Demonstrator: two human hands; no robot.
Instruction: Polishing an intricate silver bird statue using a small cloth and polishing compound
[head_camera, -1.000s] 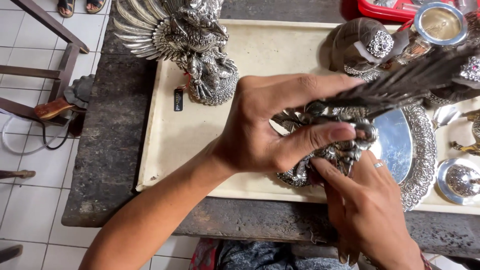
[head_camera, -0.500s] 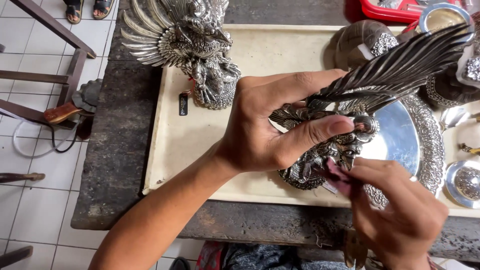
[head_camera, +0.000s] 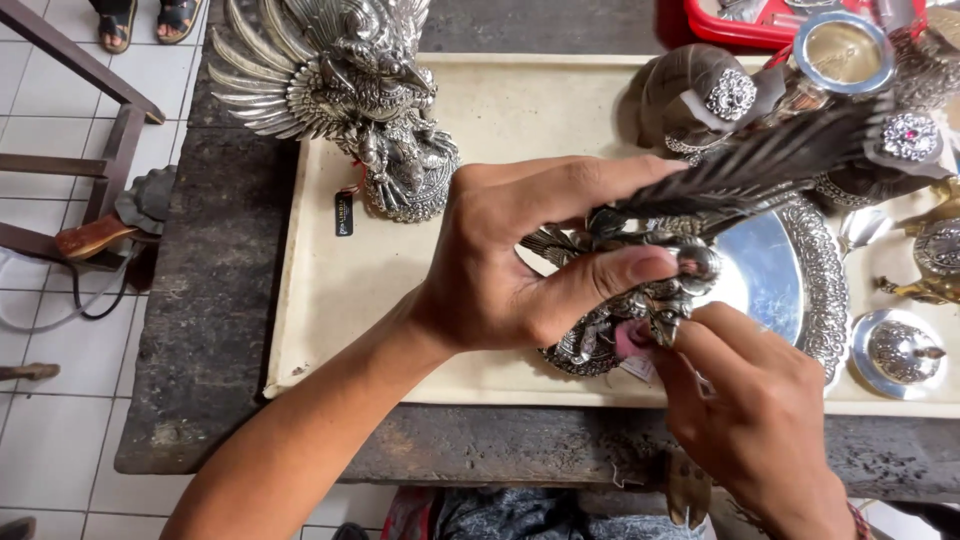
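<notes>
My left hand (head_camera: 535, 255) is closed around a dark silver winged figurine (head_camera: 700, 200), tilted so its feathered wings fan toward the upper right. My right hand (head_camera: 755, 400) pinches a small pink cloth (head_camera: 630, 340) against the figurine's lower body. Both hands hover over a cream tray (head_camera: 340, 300) on a dark worktable (head_camera: 215, 310). A second, brighter silver winged statue (head_camera: 350, 95) stands upright at the tray's far left, with a small dark tag (head_camera: 343, 213) beside its base.
An ornate round silver plate (head_camera: 790, 280) lies under the figurine. A silver lid (head_camera: 900, 352), a brass piece (head_camera: 935, 265), decorated dark shells (head_camera: 700, 95) and a round tin (head_camera: 840, 50) crowd the right. A red tray (head_camera: 730, 25) sits behind. Wooden stool legs (head_camera: 95, 150) stand on the tiled floor at left.
My right hand has shifted up along the figurine's lower body, with the pink cloth now showing. The figurine's wings have tilted slightly higher; my left hand keeps its grip.
</notes>
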